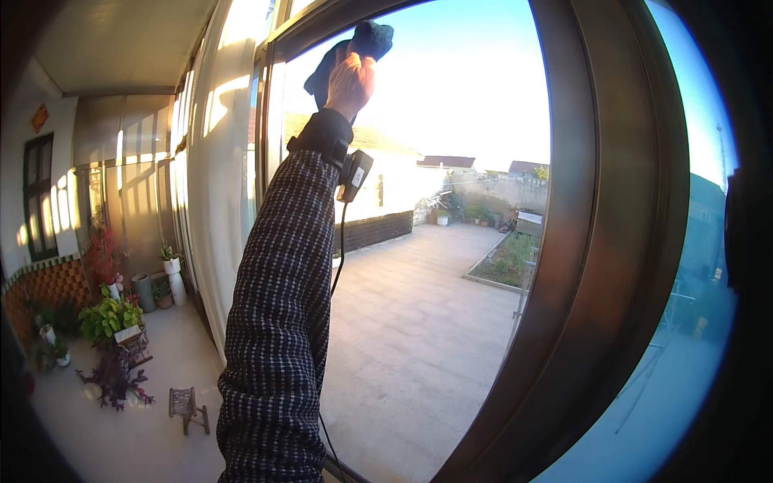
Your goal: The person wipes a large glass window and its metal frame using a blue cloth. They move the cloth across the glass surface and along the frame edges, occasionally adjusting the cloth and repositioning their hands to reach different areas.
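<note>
My left hand [350,83] is raised high, its fingers closed around a dark cloth [372,40]. The bunched cloth is up by the top left corner of a window pane [423,290], and one fold hangs to the left of my fingers. Whether it presses on the glass is hard to tell against the glare. A black strap [333,151] circles the wrist over a dark checked sleeve [278,290]. Clipped at the wrist is a small black device [355,176], with a cable [341,253] running down beside the arm. My right hand is out of view.
A thick brown window frame [580,241] curves down the right. Through the glass lie a paved yard [416,314] and a planted bed [510,256]. Lower left, a small woven stool [183,403] and several potted plants [109,320] stand on the indoor floor.
</note>
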`<state>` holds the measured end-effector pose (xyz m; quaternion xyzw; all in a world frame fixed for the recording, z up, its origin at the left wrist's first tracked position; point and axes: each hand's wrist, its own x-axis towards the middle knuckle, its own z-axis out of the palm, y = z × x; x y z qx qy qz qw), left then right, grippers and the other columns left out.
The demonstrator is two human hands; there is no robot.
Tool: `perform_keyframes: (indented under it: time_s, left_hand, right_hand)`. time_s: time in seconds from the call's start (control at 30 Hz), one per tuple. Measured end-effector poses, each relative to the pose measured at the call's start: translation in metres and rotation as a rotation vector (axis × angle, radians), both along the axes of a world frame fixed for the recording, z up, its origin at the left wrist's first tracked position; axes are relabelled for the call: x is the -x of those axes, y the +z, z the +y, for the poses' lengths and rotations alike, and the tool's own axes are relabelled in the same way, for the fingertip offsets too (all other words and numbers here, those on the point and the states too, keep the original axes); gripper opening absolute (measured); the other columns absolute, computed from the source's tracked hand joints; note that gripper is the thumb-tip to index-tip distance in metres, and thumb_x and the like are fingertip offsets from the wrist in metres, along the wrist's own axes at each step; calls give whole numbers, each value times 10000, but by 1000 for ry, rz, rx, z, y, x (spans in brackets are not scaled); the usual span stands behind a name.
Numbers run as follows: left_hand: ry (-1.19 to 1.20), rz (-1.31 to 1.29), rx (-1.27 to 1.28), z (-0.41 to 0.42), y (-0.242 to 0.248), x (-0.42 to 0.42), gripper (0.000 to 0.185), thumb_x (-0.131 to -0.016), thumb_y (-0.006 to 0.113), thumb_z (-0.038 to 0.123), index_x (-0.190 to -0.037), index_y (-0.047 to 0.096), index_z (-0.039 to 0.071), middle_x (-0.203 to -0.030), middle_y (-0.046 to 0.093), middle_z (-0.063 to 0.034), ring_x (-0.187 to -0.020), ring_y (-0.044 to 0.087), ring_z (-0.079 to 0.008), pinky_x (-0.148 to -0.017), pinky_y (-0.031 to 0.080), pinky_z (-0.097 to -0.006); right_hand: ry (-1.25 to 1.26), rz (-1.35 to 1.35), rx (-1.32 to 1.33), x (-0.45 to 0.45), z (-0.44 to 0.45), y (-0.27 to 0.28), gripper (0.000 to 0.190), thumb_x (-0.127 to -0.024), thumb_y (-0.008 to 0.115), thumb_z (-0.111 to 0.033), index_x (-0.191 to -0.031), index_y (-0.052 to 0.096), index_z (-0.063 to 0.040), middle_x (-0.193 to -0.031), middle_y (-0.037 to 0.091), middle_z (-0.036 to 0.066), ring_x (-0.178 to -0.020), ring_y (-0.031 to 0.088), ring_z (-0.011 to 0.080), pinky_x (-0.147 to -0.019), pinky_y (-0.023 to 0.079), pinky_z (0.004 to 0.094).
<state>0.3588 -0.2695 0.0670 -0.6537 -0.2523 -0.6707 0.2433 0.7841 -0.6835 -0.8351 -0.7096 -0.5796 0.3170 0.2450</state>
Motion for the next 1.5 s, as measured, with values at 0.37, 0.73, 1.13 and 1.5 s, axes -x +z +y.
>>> perform_keyframes:
  time_s: [0.37,0.73,1.13,1.5]
  left_hand:
    - [20,188,124,-8,2,17,646,-1112,361,454,-1494,527,-41,-1664,351,-321,-1466,453,-501,-1233,379,-528]
    - [24,-8,-1,75,-62,93,649,-1107,352,454,-1570,426,5,-1631,406,-307,-1518,375,-482,-1287,300,-513]
    - [8,-43,-156,101,-38,105,606,-1096,369,467,-1383,561,-31,-1385,601,-352,-1296,561,-542,-1126,458,-532]
    - [-86,234,-364,31,-162,35,615,-1148,383,480,-1650,372,124,-1695,375,-198,-1578,336,-402,-1318,261,-486]
  right_hand:
    - [28,79,-28,11,68,39,278,-921,729,-154,-1157,758,-11,-1063,753,190,-961,685,259,-879,536,472]
    - [-63,170,-33,26,78,-6,283,-911,741,-138,-1155,748,5,-1034,742,162,-929,666,238,-846,533,462]
    - [-158,232,-32,47,61,-12,290,-901,754,-121,-1153,736,21,-1001,731,131,-894,646,216,-809,530,451]
    - [-173,288,-46,50,42,-17,299,-891,765,-106,-1151,726,37,-972,721,103,-863,628,195,-775,527,440]
